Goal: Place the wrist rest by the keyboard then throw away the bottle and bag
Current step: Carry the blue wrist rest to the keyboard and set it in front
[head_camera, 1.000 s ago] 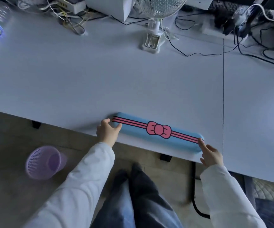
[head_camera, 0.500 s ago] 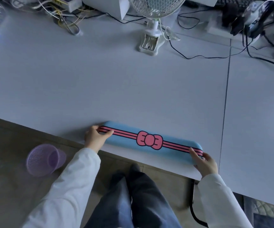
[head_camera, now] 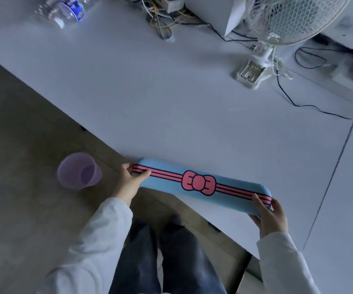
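Note:
A long blue wrist rest with pink stripes and a pink bow lies at the near edge of the white desk. My left hand grips its left end, thumb on top. Its right end is held by my right hand, fingers wrapped around the edge. A clear plastic bottle with a blue label lies on its side at the desk's far left. No keyboard or bag is in view.
A purple mesh waste basket stands on the floor left of my left hand. A white clip fan and tangled cables crowd the desk's far side. A seam divides two desk tops at right.
Both hands have closed around the ends of the wrist rest, and its near edge now overhangs the desk edge. The view has swung, bringing the bottle further into sight.

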`<state>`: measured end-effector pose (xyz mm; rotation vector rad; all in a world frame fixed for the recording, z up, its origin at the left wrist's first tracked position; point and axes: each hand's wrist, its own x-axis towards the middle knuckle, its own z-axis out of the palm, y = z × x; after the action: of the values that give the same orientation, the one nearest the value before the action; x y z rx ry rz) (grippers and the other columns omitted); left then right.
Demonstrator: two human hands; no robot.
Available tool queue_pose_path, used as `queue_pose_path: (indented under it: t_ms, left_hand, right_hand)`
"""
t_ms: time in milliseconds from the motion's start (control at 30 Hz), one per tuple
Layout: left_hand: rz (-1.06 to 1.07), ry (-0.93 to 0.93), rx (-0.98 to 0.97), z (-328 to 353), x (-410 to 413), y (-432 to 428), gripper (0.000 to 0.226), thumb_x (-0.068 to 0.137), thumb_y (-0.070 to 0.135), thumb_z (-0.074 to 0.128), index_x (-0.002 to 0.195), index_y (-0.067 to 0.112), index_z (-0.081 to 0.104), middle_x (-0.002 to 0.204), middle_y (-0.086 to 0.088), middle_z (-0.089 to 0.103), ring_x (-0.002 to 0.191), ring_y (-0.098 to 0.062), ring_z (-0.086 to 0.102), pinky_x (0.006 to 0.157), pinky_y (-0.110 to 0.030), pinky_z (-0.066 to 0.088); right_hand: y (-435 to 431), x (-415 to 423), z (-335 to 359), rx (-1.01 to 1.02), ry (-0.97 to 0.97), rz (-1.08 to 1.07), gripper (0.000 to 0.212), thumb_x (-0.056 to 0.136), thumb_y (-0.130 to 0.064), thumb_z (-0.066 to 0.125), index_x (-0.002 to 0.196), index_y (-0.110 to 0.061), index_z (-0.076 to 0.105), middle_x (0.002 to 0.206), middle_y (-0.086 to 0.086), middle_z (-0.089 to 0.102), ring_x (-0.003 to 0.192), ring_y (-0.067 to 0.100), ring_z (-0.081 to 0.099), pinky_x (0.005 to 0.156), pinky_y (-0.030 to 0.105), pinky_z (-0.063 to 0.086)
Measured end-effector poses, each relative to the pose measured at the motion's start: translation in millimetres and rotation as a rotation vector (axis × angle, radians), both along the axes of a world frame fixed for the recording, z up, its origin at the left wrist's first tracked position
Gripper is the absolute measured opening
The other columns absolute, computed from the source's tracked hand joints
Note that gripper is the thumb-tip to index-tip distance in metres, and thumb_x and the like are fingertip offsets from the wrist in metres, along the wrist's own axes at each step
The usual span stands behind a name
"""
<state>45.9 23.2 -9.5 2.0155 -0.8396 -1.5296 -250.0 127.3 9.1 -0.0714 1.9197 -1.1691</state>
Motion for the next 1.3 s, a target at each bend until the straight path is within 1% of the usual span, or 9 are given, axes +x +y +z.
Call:
queue_pose_path:
  t_ms: [100,267,433,567,767,900,1067,1233,1300]
  left_hand:
    - [0.117,0.044,-0.026,6.4,32.9,13.4,0.054,0.073,0.023,0.073,0.117,0.013,0.045,0.119,-0.009,0.058,0.108,-0.025,0.058,0.099,-0.045,0.047]
    - [0.365,0.105,-0.115,18.4,104.5,49.6,0.043,0.074,0.019,0.072,0.109,0.011,0.048,0.113,-0.007,0.059,0.109,-0.026,0.059,0.096,-0.044,0.048]
    - [0.541,0.095,-0.176,27.9,184.2,94.6,0.029,0.076,0.015,0.07,0.102,0.007,0.059,0.11,-0.018,0.064,0.099,-0.029,0.063,0.085,-0.043,0.052]
    - [0.696,0.121,-0.189,32.9,252.4,135.6,0.05,0.074,0.02,0.072,0.115,0.002,0.051,0.118,-0.018,0.06,0.103,-0.027,0.061,0.08,-0.034,0.051]
    - [0.857,0.08,-0.274,49.3,353.8,188.9,0.017,0.078,0.011,0.068,0.086,0.013,0.053,0.092,-0.01,0.06,0.095,-0.028,0.057,0.086,-0.041,0.049]
    - [1.002,0.098,-0.297,52.2,409.9,219.4,0.046,0.077,0.013,0.068,0.117,0.008,0.046,0.113,-0.014,0.057,0.1,-0.024,0.056,0.075,-0.03,0.049]
    - [1.17,0.158,-0.348,53.7,462.2,245.5,0.041,0.078,0.008,0.066,0.113,0.011,0.044,0.111,-0.014,0.056,0.094,-0.02,0.058,0.072,-0.025,0.051]
    - [1.268,0.157,-0.381,51.3,507.2,249.0,0.038,0.08,0.006,0.064,0.111,0.011,0.043,0.112,-0.013,0.054,0.089,-0.015,0.057,0.06,-0.019,0.053]
    - [1.291,0.153,-0.379,50.4,525.9,243.0,0.038,0.08,0.006,0.064,0.112,0.01,0.043,0.114,-0.014,0.054,0.098,-0.021,0.056,0.064,-0.021,0.05]
  right_hand:
    - [-17.5,20.5,4.6,-0.024,-0.004,0.087,0.022,0.084,-0.012,0.059,0.104,-0.009,0.05,0.083,0.001,0.052,0.077,0.014,0.054,0.083,0.035,0.05]
    - [-50.0,82.8,10.2,-0.11,-0.025,0.273,0.021,0.085,-0.012,0.058,0.104,-0.009,0.05,0.084,0.001,0.053,0.077,0.013,0.055,0.053,0.015,0.055]
    - [-67.8,167.2,20.8,-0.173,-0.036,0.465,0.021,0.085,-0.013,0.058,0.105,-0.011,0.052,0.087,0.002,0.057,0.081,0.015,0.057,0.056,0.017,0.056]
    - [-68.4,247.0,30.1,-0.209,-0.011,0.574,0.014,0.085,-0.016,0.058,0.099,-0.013,0.055,0.08,0.001,0.055,0.075,0.013,0.055,0.051,0.012,0.053]
    - [-61.7,373.4,38.3,-0.227,-0.022,0.695,0.019,0.086,-0.018,0.058,0.105,-0.017,0.054,0.086,-0.004,0.053,0.079,0.011,0.054,0.048,0.012,0.052]
    - [-62.3,446.9,42.3,-0.246,-0.051,0.774,0.016,0.085,-0.017,0.059,0.1,-0.02,0.057,0.087,-0.005,0.054,0.079,0.011,0.055,0.051,0.015,0.054]
    - [-66.6,525.0,47.7,-0.263,-0.111,0.878,0.022,0.083,-0.016,0.06,0.104,-0.015,0.054,0.086,-0.003,0.055,0.08,0.013,0.055,0.053,0.018,0.055]
    - [-83.6,588.3,44.8,-0.292,-0.122,0.985,0.029,0.073,-0.029,0.07,0.098,-0.018,0.058,0.085,-0.003,0.056,0.083,0.015,0.056,0.049,0.018,0.054]
    - [-93.8,611.6,44.4,-0.305,-0.149,1.023,0.049,0.052,-0.044,0.078,0.092,-0.021,0.06,0.086,-0.003,0.057,0.081,0.014,0.057,0.048,0.018,0.054]
